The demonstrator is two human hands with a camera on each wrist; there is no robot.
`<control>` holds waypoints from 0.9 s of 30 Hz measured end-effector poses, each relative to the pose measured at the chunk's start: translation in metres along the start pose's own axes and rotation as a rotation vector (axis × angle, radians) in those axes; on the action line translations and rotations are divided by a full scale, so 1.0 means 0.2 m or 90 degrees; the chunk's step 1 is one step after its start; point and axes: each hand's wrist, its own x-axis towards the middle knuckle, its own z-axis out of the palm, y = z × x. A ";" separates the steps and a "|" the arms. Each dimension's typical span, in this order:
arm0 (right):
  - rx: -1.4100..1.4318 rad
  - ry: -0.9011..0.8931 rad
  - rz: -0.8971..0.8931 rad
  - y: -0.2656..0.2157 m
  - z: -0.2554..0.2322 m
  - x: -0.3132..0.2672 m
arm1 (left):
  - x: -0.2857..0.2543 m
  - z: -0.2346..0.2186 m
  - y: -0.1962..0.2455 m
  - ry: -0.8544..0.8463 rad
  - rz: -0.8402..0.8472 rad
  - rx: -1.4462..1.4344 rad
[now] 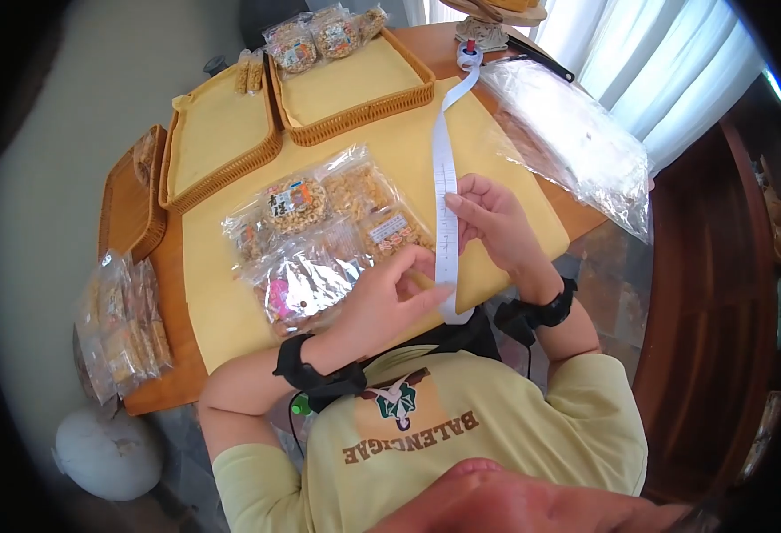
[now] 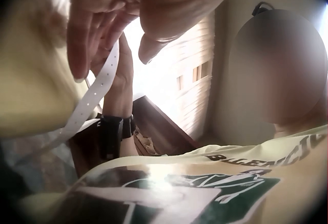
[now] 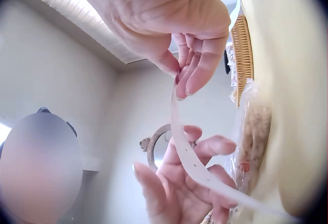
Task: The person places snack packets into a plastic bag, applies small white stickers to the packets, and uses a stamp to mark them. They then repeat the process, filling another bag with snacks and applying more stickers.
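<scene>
A long white strip [image 1: 445,186] with small printed marks runs from a roll [image 1: 470,59] at the back of the table toward the person's body. My right hand [image 1: 493,218] pinches its edge between thumb and fingertips; the right wrist view shows this pinch [image 3: 179,75] close up. Below that, the strip bends and hangs in front of my left hand [image 1: 390,289]. The left hand's fingers are spread and loosely bent, with thumb [image 2: 148,47] apart from them. Beside the hands lie clear bags of round puffed-grain snacks [image 1: 293,206] and a shiny snack bag [image 1: 306,280].
Yellow sheet [image 1: 208,293] covers much of the wooden table. Wicker trays [image 1: 355,111] stand along the back, some with bagged snacks [image 1: 337,35]. More snack bags [image 1: 124,324] sit at the left corner. Clear plastic sleeves [image 1: 568,111] lie at the right, near a dark shelf [image 1: 697,311].
</scene>
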 end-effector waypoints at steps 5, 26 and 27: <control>0.013 0.006 -0.034 0.03 0.03 -0.01 | 0.02 0.01 -0.07 0.038 -0.005 -0.186; -0.692 0.084 -0.512 0.04 0.12 -0.23 | 0.02 0.00 -0.10 0.129 0.159 0.002; -0.689 0.091 -0.513 0.04 0.12 -0.23 | 0.03 0.00 -0.11 0.130 0.178 0.023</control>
